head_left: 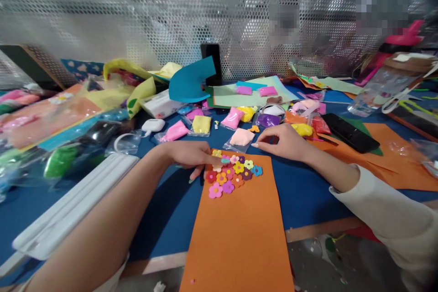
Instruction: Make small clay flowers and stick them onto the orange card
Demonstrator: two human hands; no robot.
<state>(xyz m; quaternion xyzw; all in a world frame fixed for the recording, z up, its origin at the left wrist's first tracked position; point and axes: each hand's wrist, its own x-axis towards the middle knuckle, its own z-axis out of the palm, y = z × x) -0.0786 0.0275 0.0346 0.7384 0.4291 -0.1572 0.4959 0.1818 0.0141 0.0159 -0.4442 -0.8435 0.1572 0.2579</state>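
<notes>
Several small flower shapes in many colours [238,167] are clustered on the upper part of an orange sheet [239,223]. My left hand [191,155] reaches in from the left with its index finger stretched out, the tip touching the flowers at the top. Its thumb is apart, below. Just right of the sheet's top edge, my right hand [285,140] has thumb and index brought together in a pinch. Those fingertips are beside a clear bag of pale pink clay [241,137]; whatever is between them is too small to make out.
Several bagged clay pieces, such as a yellow one [201,125], lie behind the sheet. A white bar-shaped object [78,203] is at left. At right are a black phone [351,132], crumpled orange sheet [393,155] and clear bottle [383,82]. Perforated metal [205,9] stands behind.
</notes>
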